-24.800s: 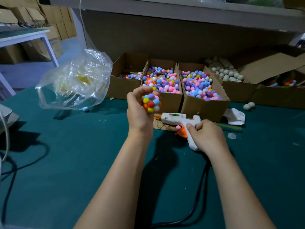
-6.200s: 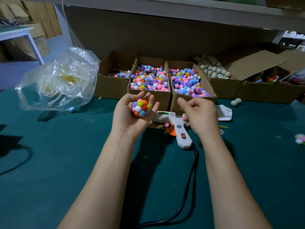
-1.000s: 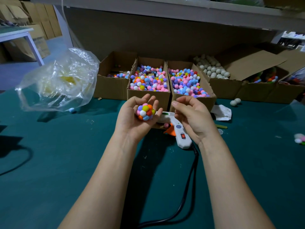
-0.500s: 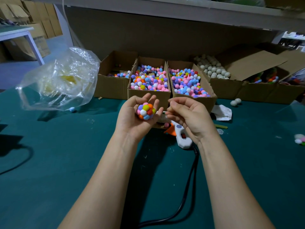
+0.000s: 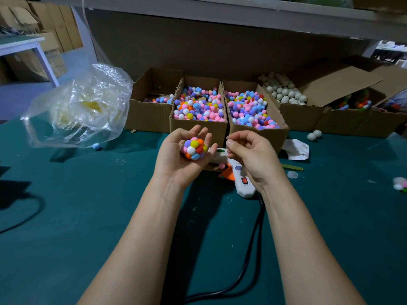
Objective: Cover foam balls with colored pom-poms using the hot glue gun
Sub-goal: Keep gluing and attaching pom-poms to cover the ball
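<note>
Near the far left corner of the green counter (image 5: 66,216) stands a crumpled clear plastic bag (image 5: 79,106) with pale yellowish stuff inside, and a loose blue pom-pom (image 5: 96,146) lies just beside it. Over the middle of the counter, toward its far edge, the left hand (image 5: 174,164) is turned palm up and cups the covered ball (image 5: 195,148), its fingers and thumb curled round it. The ball is round and bumpy. Small fuzzy pom-poms sit packed against one another over the whole side that shows: yellow at the top, then orange, red, white, light blue, purple and pink. Behind it, along the far edge, open cardboard boxes of pom-poms (image 5: 199,106) stand side by side. Just right of the ball, and apart from it, the right hand (image 5: 253,155) has its fingers curled inward with the thumb tip near the forefinger; I cannot tell whether it pinches anything. Under this hand the white glue gun (image 5: 243,183), with its orange trigger and red switch, lies on the counter. Its black cord (image 5: 248,260) runs toward the near edge. Farther right, at the far edge, a box holds plain white foam balls (image 5: 284,93).
</note>
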### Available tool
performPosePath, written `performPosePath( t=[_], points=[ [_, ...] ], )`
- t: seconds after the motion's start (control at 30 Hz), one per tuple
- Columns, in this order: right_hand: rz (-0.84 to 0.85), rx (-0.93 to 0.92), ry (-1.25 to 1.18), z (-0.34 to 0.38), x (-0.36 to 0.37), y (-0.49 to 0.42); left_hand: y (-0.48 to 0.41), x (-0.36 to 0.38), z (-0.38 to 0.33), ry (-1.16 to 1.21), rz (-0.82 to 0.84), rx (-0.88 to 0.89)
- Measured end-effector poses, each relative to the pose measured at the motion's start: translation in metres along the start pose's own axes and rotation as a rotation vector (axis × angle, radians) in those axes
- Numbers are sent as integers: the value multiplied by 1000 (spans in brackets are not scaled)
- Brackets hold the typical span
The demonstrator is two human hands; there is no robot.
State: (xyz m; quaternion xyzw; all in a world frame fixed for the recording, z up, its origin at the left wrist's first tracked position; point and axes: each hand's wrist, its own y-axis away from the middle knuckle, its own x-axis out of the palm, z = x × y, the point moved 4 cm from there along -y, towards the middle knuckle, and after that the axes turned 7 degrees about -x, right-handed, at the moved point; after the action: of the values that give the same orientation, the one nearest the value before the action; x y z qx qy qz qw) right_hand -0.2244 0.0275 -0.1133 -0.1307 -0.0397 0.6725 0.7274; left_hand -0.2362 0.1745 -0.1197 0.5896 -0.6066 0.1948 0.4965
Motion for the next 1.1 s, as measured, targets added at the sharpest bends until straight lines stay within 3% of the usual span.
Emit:
performPosePath(
  t=[0.3, 0.43, 0.63, 0.87, 1.1],
  points=[
    [-22, -15, 61, 2, 0, 0, 1, 1, 1, 8, -10, -6],
    [-16, 32, -28, -2, 3, 0, 0, 1, 1, 9, -5, -2],
    [-100, 10, 21, -2, 0, 0, 0, 0, 1, 5, -6, -3],
    [-7, 3, 77, -1, -2, 0, -1, 0, 0, 7, 4, -8],
    [-103, -9, 286, -4, -2, -2, -3, -1, 0, 9, 9, -5]
  ],
)
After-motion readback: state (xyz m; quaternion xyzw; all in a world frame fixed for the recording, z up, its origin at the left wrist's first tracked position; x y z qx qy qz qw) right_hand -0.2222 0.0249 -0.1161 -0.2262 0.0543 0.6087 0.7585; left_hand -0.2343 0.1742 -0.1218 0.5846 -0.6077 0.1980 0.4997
